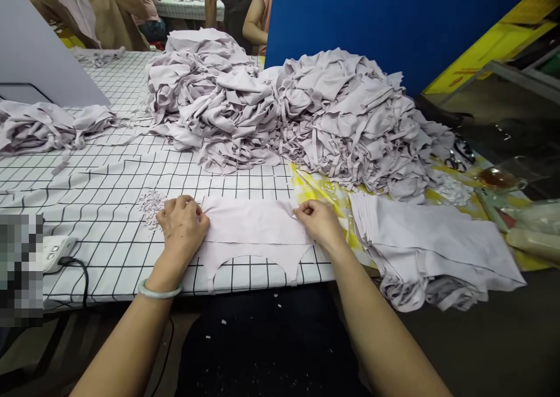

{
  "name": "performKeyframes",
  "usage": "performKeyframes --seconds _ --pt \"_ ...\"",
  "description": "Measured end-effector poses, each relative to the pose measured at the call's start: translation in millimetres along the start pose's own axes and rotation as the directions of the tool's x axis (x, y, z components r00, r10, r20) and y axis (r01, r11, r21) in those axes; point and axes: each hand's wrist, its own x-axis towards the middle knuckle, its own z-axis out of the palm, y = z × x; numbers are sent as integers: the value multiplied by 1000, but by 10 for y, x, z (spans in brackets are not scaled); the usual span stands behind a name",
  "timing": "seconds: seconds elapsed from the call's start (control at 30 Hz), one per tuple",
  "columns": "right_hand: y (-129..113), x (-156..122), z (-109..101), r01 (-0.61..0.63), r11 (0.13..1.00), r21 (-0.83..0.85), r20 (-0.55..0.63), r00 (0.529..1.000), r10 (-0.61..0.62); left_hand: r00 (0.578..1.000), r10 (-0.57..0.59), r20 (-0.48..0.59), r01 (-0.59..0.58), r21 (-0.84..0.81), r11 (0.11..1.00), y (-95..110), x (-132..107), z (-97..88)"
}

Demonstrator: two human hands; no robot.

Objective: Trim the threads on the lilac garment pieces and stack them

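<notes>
At the near edge of the counter [109,251] one lilac fabric piece [254,228] lies flat. The left hand [181,225] and right hand [319,222] each pinch an upper corner with curled fingers. An even outward pull on both corners would likely keep it smooth. Just right sits one flat stack [433,239], behind rise two big fabric heaps [350,117], and far left is one smaller pile [44,126].

I logged: cut cloth piece [254,225], soft knit, matt, smooth. Heap [306,111], same matt cloth, crumpled. Table cover [100,210], matt cloth, printed grid, faintly creased. Bangle [160,292], glossy, smooth, looked like jade or glass. Power strip [55,251], smooth white plastic. Backboard [371,18], flat matt finish.
</notes>
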Motion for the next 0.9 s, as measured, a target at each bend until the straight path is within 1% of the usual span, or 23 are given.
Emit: performKeyframes --seconds 0.07,0.1,0.13,0.17,0.2,0.23,0.27,0.3,0.33,0.37,0.4,0.43,0.47,0.5,0.53,0.57,0.6,0.63,0.67,0.7,0.73,0.8,0.9 --pt "-10 -1 19 7 999 -40 -41 999 -9 999 11 -32 -11 -7 1000 49 -11 10" --pt "-15 10 30 19 999 -48 -56 998 -22 998 41 -45 -42 -32 999 100 -31 27" --pt "-24 29 39 35 998 -58 -67 997 -38 994 101 -43 -104 -77 992 167 -60 53" --pt "-40 55 42 51 996 -70 -66 996 -55 980 198 -13 -198 -142 970 246 -96 89" --pt "-61 82 35 57 995 -81 -50 997 -61 946 321 44 -304 -224 926 330 -138 133" --pt "-85 100 13 51 994 -95 -33 998 -54 887 447 114 -395 -312 864 411 -183 180" --pt "-109 97 -26 32 993 -110 -34 999 -36 818 546 181 -449 -392 803 482 -227 226" --pt "-125 58 -82 10 993 -115 -63 998 -18 762 603 238 -464 -449 764 537 -266 264" --pt "-129 -30 -151 -10 995 -103 -118 993 -2 735 618 279 -450 -482 752 576 -299 291" --pt "-114 -174 -225 -22 997 -70 -176 984 10 736 607 300 -421 -499 757 602 -326 303" --pt "-79 -374 -291 -23 1000 -18 -204 979 19 753 588 295 -392 -517 761 622 -349 299" --pt "-23 -620 -338 -12 999 50 -208 978 22 767 581 271 -372 -550 748 643 -372 281" --pt "48 -892 -355 -28 991 131 -69 997 37 775 588 231 -363 -600 713 674 -398 253" --pt "128 -1166 -334 -79 974 211 153 987 47 772 608 185 -362 -659 660 720 -429 219" --pt "207 -1418 -276 -146 955 257 310 949 62 760 634 139 -365 -717 595 781 -468 186" --pt "278 -1627 -187 -181 945 271 338 937 83 744 660 104 -364 -766 531 855 -515 159" --pt "334 -1778 -79 -177 943 281 287 953 93 726 682 86 -356 -802 480 934 -566 141" --pt "371 -1870 33 -160 941 299 251 964 84 709 700 88 -341 -825 450 1010 -620 134" --pt "389 -1908 132 -140 936 324 216 974 71 695 712 105 -322 -840 437 1074 -673 138" --pt "391 -1908 205 -124 926 358 211 976 49 685 717 128 -300 -848 437 1119 -722 151" --pt "380 -1888 240 -119 910 398 233 972 25 682 716 150 -280 -851 445 1144 -765 170" --pt "338 -1855 190 -133 879 459 291 957 -7 677 714 177 -261 -850 458 1135 -830 210" --pt "274 -1935 -104 -179 865 469 323 946 20 654 742 151 -304 -845 440 1062 -893 255"
